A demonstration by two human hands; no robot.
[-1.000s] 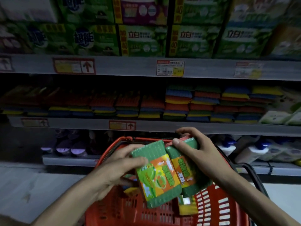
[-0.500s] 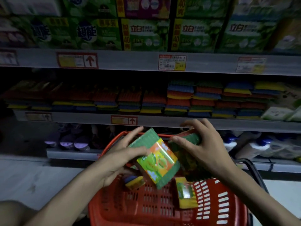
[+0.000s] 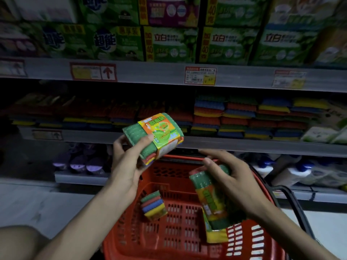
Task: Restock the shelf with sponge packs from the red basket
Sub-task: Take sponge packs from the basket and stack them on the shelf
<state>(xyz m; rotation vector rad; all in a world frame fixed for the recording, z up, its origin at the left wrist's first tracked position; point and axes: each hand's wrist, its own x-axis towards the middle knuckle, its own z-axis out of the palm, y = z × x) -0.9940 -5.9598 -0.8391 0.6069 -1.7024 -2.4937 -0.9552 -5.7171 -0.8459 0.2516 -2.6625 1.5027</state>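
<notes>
While a red basket (image 3: 169, 241) sits low in front of the store shelves, a person's left hand (image 3: 127, 162) holds a sponge pack (image 3: 155, 136) raised above the basket's far rim. The thumb is pressed on the pack's green top and the fingers are curled behind it. The pack is tilted, its orange and green label facing up, level with the front edge of the middle shelf (image 3: 225, 145).

The right hand (image 3: 231, 181) grips a second sponge pack (image 3: 212, 196) over the right side of the basket, fingers wrapped round its upper end. This pack stands nearly upright, its lower end down inside the basket beside a yellow pack (image 3: 216, 235); whether the two touch cannot be told.

A third pack (image 3: 154, 205), showing green, red, blue and yellow layers, lies loose on the basket floor, apart from both hands. The middle shelf holds rows of stacked coloured sponges (image 3: 225, 119). Green boxes (image 3: 169, 44) fill the shelf above, with price tags (image 3: 200, 75) on its edge. White bottles (image 3: 293, 171) stand on the lower shelf at right.
</notes>
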